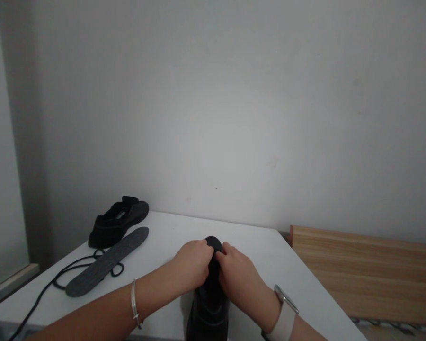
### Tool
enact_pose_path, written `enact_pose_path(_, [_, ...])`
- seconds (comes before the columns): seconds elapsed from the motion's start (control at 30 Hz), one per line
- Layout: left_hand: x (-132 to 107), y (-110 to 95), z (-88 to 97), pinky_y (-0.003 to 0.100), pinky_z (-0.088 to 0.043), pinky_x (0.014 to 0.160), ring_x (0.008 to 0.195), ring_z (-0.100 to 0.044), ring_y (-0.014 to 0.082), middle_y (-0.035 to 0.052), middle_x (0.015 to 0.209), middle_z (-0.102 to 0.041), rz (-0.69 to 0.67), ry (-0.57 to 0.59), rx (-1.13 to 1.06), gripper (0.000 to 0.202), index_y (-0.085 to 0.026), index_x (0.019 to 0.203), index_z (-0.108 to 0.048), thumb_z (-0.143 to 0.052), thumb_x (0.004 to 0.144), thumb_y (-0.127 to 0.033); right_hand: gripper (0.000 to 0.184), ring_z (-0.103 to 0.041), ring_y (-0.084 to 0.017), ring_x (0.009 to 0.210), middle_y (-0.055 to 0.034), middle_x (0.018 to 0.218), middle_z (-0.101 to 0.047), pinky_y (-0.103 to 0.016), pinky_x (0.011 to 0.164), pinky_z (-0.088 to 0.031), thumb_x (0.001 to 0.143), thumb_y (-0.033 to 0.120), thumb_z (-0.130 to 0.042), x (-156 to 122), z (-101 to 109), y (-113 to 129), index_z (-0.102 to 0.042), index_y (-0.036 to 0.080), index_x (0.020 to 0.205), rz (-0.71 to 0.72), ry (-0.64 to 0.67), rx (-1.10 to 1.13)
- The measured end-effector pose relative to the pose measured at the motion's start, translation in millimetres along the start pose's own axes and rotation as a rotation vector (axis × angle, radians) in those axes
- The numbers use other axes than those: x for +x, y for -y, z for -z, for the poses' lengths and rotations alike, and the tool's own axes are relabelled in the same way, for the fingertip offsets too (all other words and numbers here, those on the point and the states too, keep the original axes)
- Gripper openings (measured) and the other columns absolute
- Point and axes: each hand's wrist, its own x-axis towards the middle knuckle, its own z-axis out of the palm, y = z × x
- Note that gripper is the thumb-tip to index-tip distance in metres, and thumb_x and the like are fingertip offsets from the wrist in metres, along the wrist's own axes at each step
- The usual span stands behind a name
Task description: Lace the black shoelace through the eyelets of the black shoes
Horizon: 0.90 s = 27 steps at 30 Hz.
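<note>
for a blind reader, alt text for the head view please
The left hand and right hand grip the far end of a black shoe on a white table. At far left lie a second shoe, a grey insole and a black lace.

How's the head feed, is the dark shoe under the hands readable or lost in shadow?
Head view: dim, soft light, no glare; the black shoe between the left hand and right hand is near-featureless; head view also sharp enough, with the wall darkening at the picture's left edge.
</note>
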Motion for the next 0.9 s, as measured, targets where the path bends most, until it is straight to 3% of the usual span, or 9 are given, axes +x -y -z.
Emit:
enact_pose_path(0.17, [10.4,-3.5,-2.8,0.039,-0.051,0.072,0.082,-0.069,0.0334,0.0198,0.086,-0.071,-0.003,0.008,0.056,0.026,-0.008,0.086,-0.071,-0.051,0.072,0.002,0.034,-0.064,-0.028,0.092,-0.0176,0.106,-0.065,-0.036,0.073,-0.050,0.085,0.000,-0.041,9.7,-0.7,11.9,-0.069,0.012,0.100,-0.023,0.040,-0.147])
enact_pose_path(0.27, [10.5,3.1,3.0,0.038,-0.050,0.073,0.085,-0.066,0.0292,0.0169,0.093,-0.068,0.018,-0.084,0.035,0.021,-0.012,0.083,-0.070,-0.052,0.078,-0.005,0.030,-0.063,-0.026,0.092,-0.0141,0.107,-0.063,-0.033,0.069,-0.048,0.082,0.000,-0.045,12.8,-3.4,1.8,-0.066,0.016,0.097,-0.002,-0.063,-0.057])
enact_pose_path(0.37, [11.6,10.5,22.5,0.032,-0.047,0.071,0.080,-0.062,0.0210,0.0099,0.094,-0.064,-0.010,-0.306,-0.188,0.016,-0.016,0.081,-0.070,-0.054,0.084,-0.016,0.018,-0.062,-0.019,0.082,-0.0082,0.095,-0.062,-0.029,0.066,-0.047,0.086,0.007,-0.045,21.1,2.9,-17.4,-0.058,0.018,0.089,0.023,-0.236,0.312])
enact_pose_path(0.47, [15.2,13.7,50.1,0.027,-0.045,0.064,0.067,-0.059,0.0161,0.0032,0.076,-0.063,-0.050,-0.520,-0.561,0.014,-0.018,0.079,-0.067,-0.057,0.085,-0.025,0.013,-0.055,-0.012,0.058,0.0004,0.075,-0.059,-0.025,0.052,-0.044,0.093,0.025,-0.043,33.3,23.8,-33.7,-0.050,0.021,0.083,0.015,-0.369,0.854])
enact_pose_path(0.53, [17.8,13.1,64.9,0.025,-0.045,0.058,0.059,-0.059,0.0146,0.0010,0.068,-0.062,-0.050,-0.593,-0.789,0.013,-0.017,0.079,-0.065,-0.059,0.085,-0.027,0.016,-0.052,-0.010,0.050,0.0033,0.071,-0.057,-0.024,0.048,-0.043,0.093,0.035,-0.047,39.2,41.3,-38.8,-0.048,0.021,0.084,0.043,-0.485,1.099])
enact_pose_path(0.63, [22.2,9.5,71.1,0.025,-0.048,0.055,0.054,-0.062,0.0149,0.0007,0.063,-0.063,-0.036,-0.586,-1.009,0.013,-0.016,0.082,-0.062,-0.060,0.084,-0.028,0.018,-0.057,-0.011,0.053,0.0036,0.068,-0.059,-0.027,0.055,-0.048,0.089,0.038,-0.054,41.1,60.1,-38.1,-0.050,0.021,0.088,0.090,-0.606,1.190])
enact_pose_path(0.73, [28.6,3.7,60.4,0.027,-0.052,0.062,0.065,-0.067,0.0178,0.0043,0.069,-0.068,-0.057,-0.523,-1.111,0.014,-0.015,0.086,-0.061,-0.060,0.085,-0.030,0.017,-0.058,-0.012,0.055,0.0042,0.064,-0.059,-0.028,0.057,-0.048,0.089,0.037,-0.055,38.3,64.0,-33.1,-0.052,0.021,0.092,0.104,-0.569,1.179])
enact_pose_path(0.8, [33.4,-0.9,51.1,0.029,-0.053,0.068,0.072,-0.068,0.0180,0.0049,0.072,-0.069,-0.117,-0.451,-1.196,0.017,-0.016,0.086,-0.059,-0.060,0.086,-0.032,0.016,-0.057,-0.012,0.058,0.0030,0.069,-0.059,-0.027,0.057,-0.047,0.089,0.036,-0.056,36.8,62.7,-31.0,-0.054,0.021,0.092,0.124,-0.577,1.141])
enact_pose_path(0.9, [38.2,-6.5,43.5,0.034,-0.054,0.074,0.072,-0.067,0.0173,0.0032,0.071,-0.067,-0.196,-0.306,-1.382,0.024,-0.016,0.087,-0.054,-0.063,0.084,-0.038,0.010,-0.056,-0.013,0.072,-0.0007,0.085,-0.060,-0.027,0.066,-0.046,0.086,0.031,-0.061,37.0,61.0,-31.9,-0.061,0.021,0.088,0.157,-0.701,1.005])
